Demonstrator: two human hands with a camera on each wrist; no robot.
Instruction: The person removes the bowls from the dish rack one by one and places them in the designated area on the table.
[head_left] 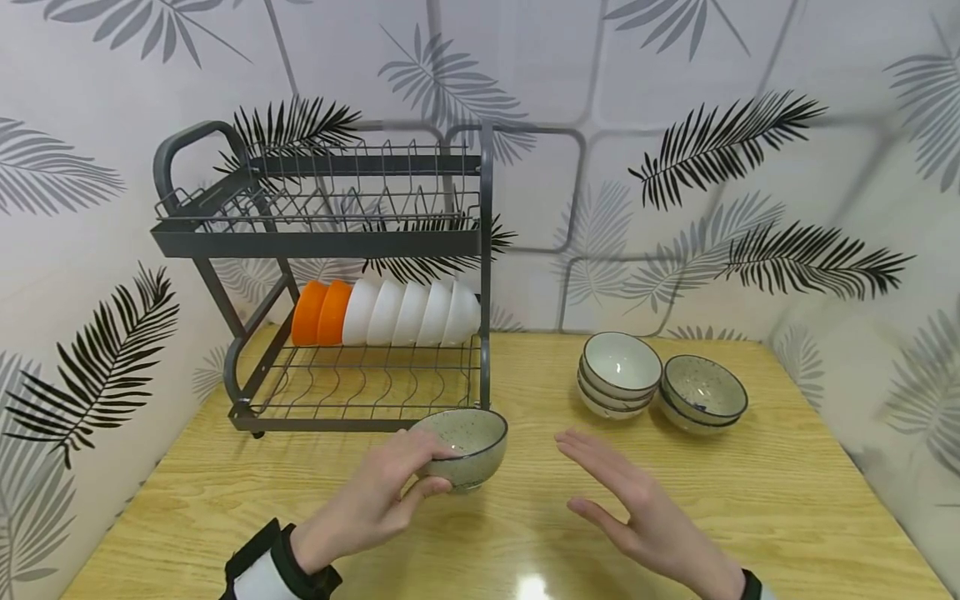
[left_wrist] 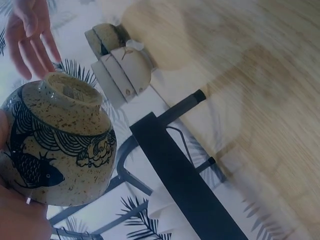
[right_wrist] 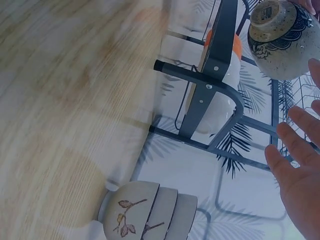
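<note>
Bowl (head_left: 476, 468) in left hand (head_left: 375, 496): glazed ceramic look, glossy, speckled. Rack (head_left: 315, 244) beyond left hand: dark metal look, matt. Racked white bowls (head_left: 411, 314) beyond left hand: smooth, glossy. White bowl stack (head_left: 618, 375) beyond right hand (head_left: 641, 508): glazed ceramic look. Tabletop (head_left: 517, 517) under both hands: wood grain, smooth, semi-gloss.

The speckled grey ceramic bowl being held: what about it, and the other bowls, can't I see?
Speckled grey ceramic bowl: head view, left side partly covered by the left grip.
Its base mark: right wrist view, too small to read.
White brown-sprigged ceramic bowls: right wrist view, cut off by the bottom edge.
Lower stacked speckled grey bowl: head view, inside covered by the upper bowl.
</note>
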